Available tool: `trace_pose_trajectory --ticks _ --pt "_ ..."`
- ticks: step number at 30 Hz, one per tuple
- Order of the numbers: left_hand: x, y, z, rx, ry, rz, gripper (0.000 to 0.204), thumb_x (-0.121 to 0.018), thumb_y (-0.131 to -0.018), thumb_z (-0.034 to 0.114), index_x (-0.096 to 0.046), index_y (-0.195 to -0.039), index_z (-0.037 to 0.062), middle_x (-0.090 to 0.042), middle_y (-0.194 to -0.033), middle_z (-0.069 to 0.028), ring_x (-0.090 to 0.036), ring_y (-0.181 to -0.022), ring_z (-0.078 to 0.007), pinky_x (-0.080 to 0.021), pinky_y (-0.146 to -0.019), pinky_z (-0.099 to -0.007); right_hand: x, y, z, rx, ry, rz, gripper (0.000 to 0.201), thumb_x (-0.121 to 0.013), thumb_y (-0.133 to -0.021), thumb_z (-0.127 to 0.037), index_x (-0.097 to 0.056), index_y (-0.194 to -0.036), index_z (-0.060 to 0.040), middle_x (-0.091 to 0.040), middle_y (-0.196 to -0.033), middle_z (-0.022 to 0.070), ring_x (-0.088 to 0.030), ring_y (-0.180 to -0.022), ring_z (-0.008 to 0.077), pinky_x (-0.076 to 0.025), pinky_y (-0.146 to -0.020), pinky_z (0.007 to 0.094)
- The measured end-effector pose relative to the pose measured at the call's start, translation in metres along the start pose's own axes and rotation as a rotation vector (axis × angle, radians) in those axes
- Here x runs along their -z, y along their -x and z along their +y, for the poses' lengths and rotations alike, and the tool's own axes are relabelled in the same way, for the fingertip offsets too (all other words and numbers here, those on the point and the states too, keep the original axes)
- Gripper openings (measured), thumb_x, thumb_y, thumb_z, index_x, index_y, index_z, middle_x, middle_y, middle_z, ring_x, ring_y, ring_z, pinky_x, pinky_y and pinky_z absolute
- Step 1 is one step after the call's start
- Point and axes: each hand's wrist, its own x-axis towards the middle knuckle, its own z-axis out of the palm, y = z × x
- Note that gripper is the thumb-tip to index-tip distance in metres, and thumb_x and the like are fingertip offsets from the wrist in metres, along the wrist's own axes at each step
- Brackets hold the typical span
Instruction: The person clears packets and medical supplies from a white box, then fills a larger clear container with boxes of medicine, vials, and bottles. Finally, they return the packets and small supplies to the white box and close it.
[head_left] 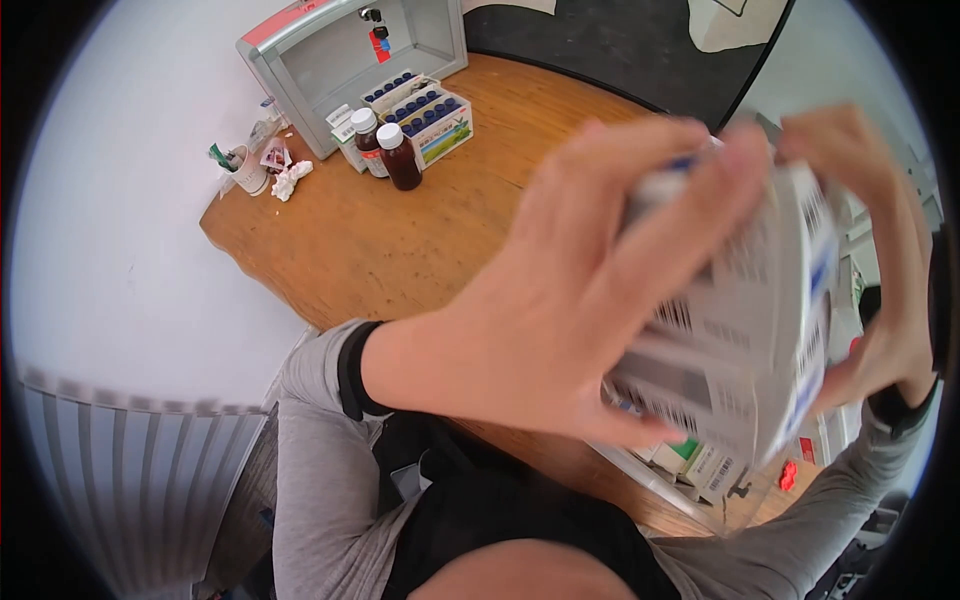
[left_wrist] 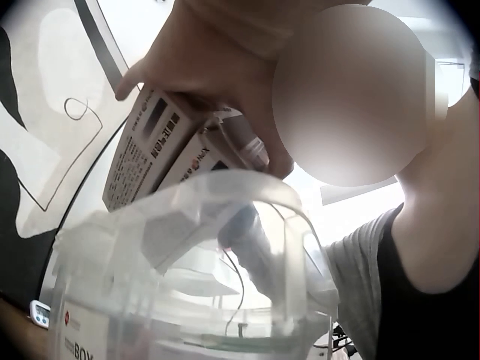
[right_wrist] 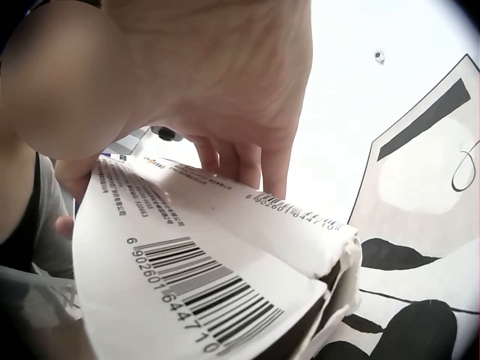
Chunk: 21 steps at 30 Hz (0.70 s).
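both hands, left hand and right hand, grip stack of medicine boxes raised above desk; loose squeeze risks middle boxes slipping out.

Your left hand and right hand clamp a stack of white boxes high above the wooden table. Open tabletop lies beneath and left of you. At the far edge, two brown bottles, vial trays and a grey cabinet block the way.
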Motion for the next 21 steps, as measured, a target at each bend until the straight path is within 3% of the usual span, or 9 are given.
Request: trace_pose_trajectory --ticks 3,4,5,7,9,11,14,16,21 --pt "0.013 -0.013 0.003 0.106 -0.217 -0.085 0.132 -0.092 -0.045 0.024 -0.024 -0.155 -0.0022 -0.038 -0.143 -0.0267 -0.043 -0.128 -0.0418 -0.042 -0.1 -0.0497 0.0 -0.019 0.016 0.031 0.076 0.078 0.106 -0.093 -0.046 -0.05 -0.052 -0.128 0.0044 -0.057 -0.115 0.0211 -0.06 -0.102 0.0362 -0.048 -0.094 0.0472" --pt "0.027 -0.031 0.016 0.516 -0.079 -0.201 0.132 -0.092 -0.048 0.021 -0.018 -0.154 -0.0013 -0.039 -0.14 -0.025 -0.041 -0.128 -0.041 -0.039 -0.104 -0.0498 -0.002 -0.028 0.021 0.068 0.155 0.113 0.101 -0.092 -0.046 -0.045 -0.053 -0.125 0.0039 -0.059 -0.112 0.0201 -0.061 -0.1 0.0353 -0.049 -0.092 0.0438" --pt "0.029 -0.023 0.005 0.513 -0.081 -0.205 0.132 -0.092 -0.048 0.021 -0.018 -0.154 -0.0013 -0.039 -0.14 -0.025 -0.041 -0.128 -0.041 -0.039 -0.104 -0.0498 -0.005 -0.038 0.026 0.066 0.158 0.118 0.101 -0.092 -0.046 -0.045 -0.053 -0.125 0.0039 -0.059 -0.112 0.0201 -0.061 -0.1 0.0353 -0.049 -0.092 0.0438" --pt "0.028 0.0 -0.03 0.163 -0.299 -0.06 0.133 -0.094 -0.057 0.023 -0.008 -0.156 0.0017 -0.035 -0.146 -0.0229 -0.034 -0.142 -0.038 -0.036 -0.112 -0.047 -0.01 -0.062 0.028 0.129 0.291 0.042 0.068 -0.078 -0.063 -0.026 -0.052 -0.12 0.0031 -0.062 -0.107 0.0204 -0.063 -0.096 0.0341 -0.052 -0.075 0.04" --pt "0.028 0.006 -0.035 0.248 -0.304 -0.048 0.127 -0.092 -0.059 0.018 -0.009 -0.155 0.0041 -0.033 -0.147 -0.0208 -0.036 -0.141 -0.0352 -0.037 -0.113 -0.0459 -0.019 -0.076 0.022 0.175 0.292 0.076 0.079 -0.082 -0.056 -0.03 -0.049 -0.116 0.0084 -0.058 -0.098 0.0178 -0.061 -0.092 0.0329 -0.053 -0.076 0.0389" --pt "0.03 0.02 -0.046 0.394 -0.344 0.003 0.117 -0.091 -0.058 0.024 -0.02 -0.148 0.0008 -0.038 -0.139 -0.0229 -0.041 -0.129 -0.04 -0.032 -0.11 -0.0506 -0.047 -0.095 0.049 0.06 0.286 -0.1 0.077 -0.082 -0.06 -0.031 -0.05 -0.12 0.0053 -0.06 -0.102 0.0173 -0.062 -0.093 0.0321 -0.054 -0.079 0.0388" --pt "0.033 0.042 -0.054 0.501 -0.483 -0.071 0.116 -0.091 -0.061 0.025 -0.02 -0.149 -0.0001 -0.038 -0.138 -0.0237 -0.041 -0.129 -0.0402 -0.033 -0.11 -0.0499 -0.092 -0.103 0.071 0.213 0.248 0.096 0.066 -0.082 -0.058 -0.033 -0.057 -0.107 0.0041 -0.065 -0.098 0.0182 -0.068 -0.091 0.0336 -0.055 -0.084 0.0405" --pt "0.034 0.058 -0.067 0.599 -0.447 -0.081 0.118 -0.09 -0.062 0.025 -0.018 -0.152 -0.0001 -0.038 -0.138 -0.0246 -0.041 -0.128 -0.0413 -0.032 -0.111 -0.0497 -0.114 -0.112 0.076 0.19 0.232 0.063 0.069 -0.083 -0.056 -0.036 -0.057 -0.107 0.0035 -0.066 -0.1 0.0183 -0.067 -0.093 0.0343 -0.054 -0.084 0.0401" --pt "0.033 0.078 -0.079 0.583 -0.408 -0.125 0.118 -0.086 -0.062 0.02 -0.016 -0.155 0.0027 -0.04 -0.135 -0.0249 -0.041 -0.125 -0.0424 -0.033 -0.11 -0.0505 -0.165 -0.124 0.088 0.147 0.08 -0.037 0.074 -0.082 -0.053 -0.035 -0.054 -0.111 0.001 -0.06 -0.102 0.0177 -0.062 -0.095 0.0372 -0.05 -0.086 0.0424"
